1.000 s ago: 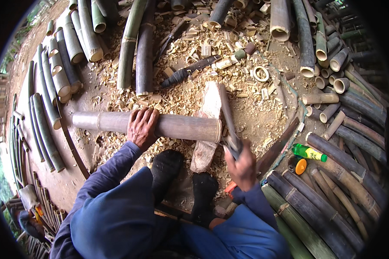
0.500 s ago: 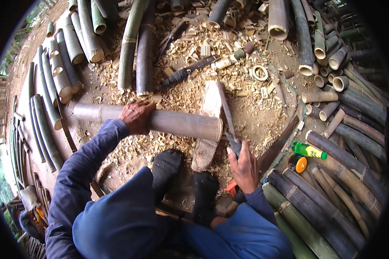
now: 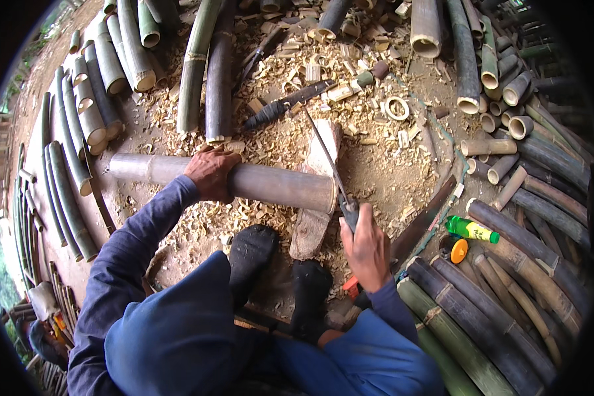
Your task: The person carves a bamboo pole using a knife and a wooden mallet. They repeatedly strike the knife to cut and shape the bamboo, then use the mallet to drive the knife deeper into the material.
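A thick brown bamboo section (image 3: 284,187) lies crosswise in front of me, its right end resting on a pale wooden block (image 3: 309,235). My left hand (image 3: 211,173) is wrapped over the bamboo near its middle, pressing from above. In my right hand (image 3: 368,252) is a machete (image 3: 326,153), gripped by its dark handle. Its long narrow blade appears almost edge-on and points away, slanting left past the bamboo's right end. Whether the edge touches the bamboo's rim I cannot tell. My feet in dark socks (image 3: 253,254) are planted close to the block.
Wood shavings cover the ground. A second blade with a dark wrapped handle (image 3: 264,117) lies beyond the block. Bamboo poles surround me, with a stack (image 3: 482,317) at the right. A green bottle (image 3: 468,228) and an orange lid (image 3: 459,251) sit there.
The machete has turned from showing its flat side to nearly edge-on, its tip swinging left. My right hand has shifted slightly left. My left hand still holds the bamboo.
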`<state>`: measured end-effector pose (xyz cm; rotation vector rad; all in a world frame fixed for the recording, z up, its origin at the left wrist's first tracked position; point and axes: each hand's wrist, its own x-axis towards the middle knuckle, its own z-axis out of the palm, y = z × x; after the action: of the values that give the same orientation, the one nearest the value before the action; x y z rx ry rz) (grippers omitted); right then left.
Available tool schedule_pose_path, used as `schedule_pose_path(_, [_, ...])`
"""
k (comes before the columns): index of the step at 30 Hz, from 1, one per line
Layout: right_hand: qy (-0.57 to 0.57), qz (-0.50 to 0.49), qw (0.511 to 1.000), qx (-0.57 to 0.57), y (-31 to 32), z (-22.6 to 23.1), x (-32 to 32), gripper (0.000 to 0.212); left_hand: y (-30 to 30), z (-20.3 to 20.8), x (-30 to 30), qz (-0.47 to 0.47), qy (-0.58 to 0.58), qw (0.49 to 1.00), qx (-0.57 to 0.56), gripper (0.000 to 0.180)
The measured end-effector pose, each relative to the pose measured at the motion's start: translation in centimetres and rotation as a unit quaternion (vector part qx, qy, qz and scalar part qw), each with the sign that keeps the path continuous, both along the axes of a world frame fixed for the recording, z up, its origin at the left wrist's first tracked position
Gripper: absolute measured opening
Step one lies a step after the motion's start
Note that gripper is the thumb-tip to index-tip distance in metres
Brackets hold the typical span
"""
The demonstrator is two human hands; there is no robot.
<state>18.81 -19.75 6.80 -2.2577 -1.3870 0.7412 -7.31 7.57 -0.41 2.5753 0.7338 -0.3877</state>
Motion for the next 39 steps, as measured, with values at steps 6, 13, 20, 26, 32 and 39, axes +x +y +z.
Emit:
schedule_pose_path(6, [-0.049,0.038,0.990,0.127,0.1,-0.5,0.4,0.036,-1.0,-0.1,-0.2,0.000,-0.064,0.997,0.050,0.068])
schedule_pose_path(13, [-0.015,0.011,0.999,0.027,0.3,-0.1,1.1,0.032,-2.2,0.1,-0.7,0.028,-0.108,0.991,0.077,0.063])
schedule_pose_path(20, [-0.119,0.035,0.991,0.051,0.8,-3.7,0.9,0.037,-2.7,0.0,-0.3,0.033,-0.125,0.987,0.097,0.058])
schedule_pose_path(26, [-0.010,0.022,0.997,0.072,1.3,1.8,-0.1,0.037,-3.1,-0.2,-1.0,0.047,-0.146,0.982,0.111,0.061])
schedule_pose_path(32, [-0.103,-0.001,0.992,-0.077,0.5,-4.6,2.1,0.026,-3.4,-0.7,-0.5,0.039,-0.162,0.978,0.123,0.060])
schedule_pose_path(39, [-0.022,0.020,0.987,0.161,1.6,2.8,0.5,0.032,-4.2,-0.9,-1.5,0.063,-0.173,0.969,0.168,0.061])
